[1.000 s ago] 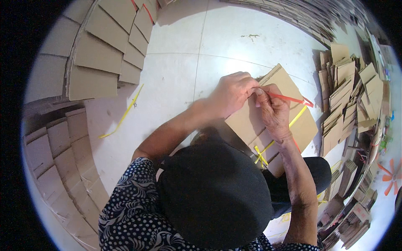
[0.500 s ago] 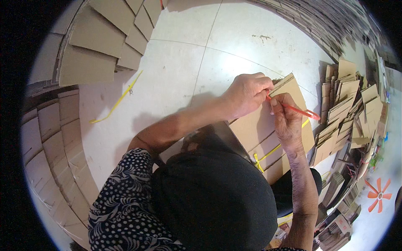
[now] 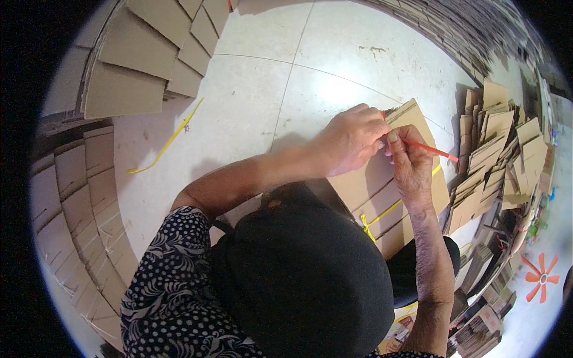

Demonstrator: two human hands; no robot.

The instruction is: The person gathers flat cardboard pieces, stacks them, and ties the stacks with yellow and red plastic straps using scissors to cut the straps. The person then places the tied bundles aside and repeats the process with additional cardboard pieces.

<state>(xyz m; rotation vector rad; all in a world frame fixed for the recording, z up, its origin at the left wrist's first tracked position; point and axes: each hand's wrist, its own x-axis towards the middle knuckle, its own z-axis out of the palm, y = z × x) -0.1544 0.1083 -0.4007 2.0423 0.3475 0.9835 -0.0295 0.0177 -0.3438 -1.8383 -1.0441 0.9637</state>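
Observation:
A bundle of flat cardboard pieces (image 3: 373, 179) lies under my hands, with a yellow strap (image 3: 388, 213) knotted round it. Near its far corner my left hand (image 3: 356, 140) is closed, fingertips pinching a thin red strap. My right hand (image 3: 412, 166) pinches the same red strap (image 3: 433, 150) between thumb and fingers, close beside the left fingertips. The strap's free end sticks out to the right past the bundle. Between the fingertips the strap is mostly hidden, and a bit of red shows above the left fingers.
Stacked cardboard (image 3: 128, 65) stands at the far left, with more cardboard rows (image 3: 77, 179) below it. Loose cardboard pieces (image 3: 489, 149) lean in a heap on the right. A yellow strap (image 3: 173, 140) lies on the pale floor (image 3: 256, 89). A large black rounded shape (image 3: 304, 286) covers the lower middle.
The red strap's right end, looped before, now stretches out straighter. My left hand has turned slightly, its fingers still close to my right hand's.

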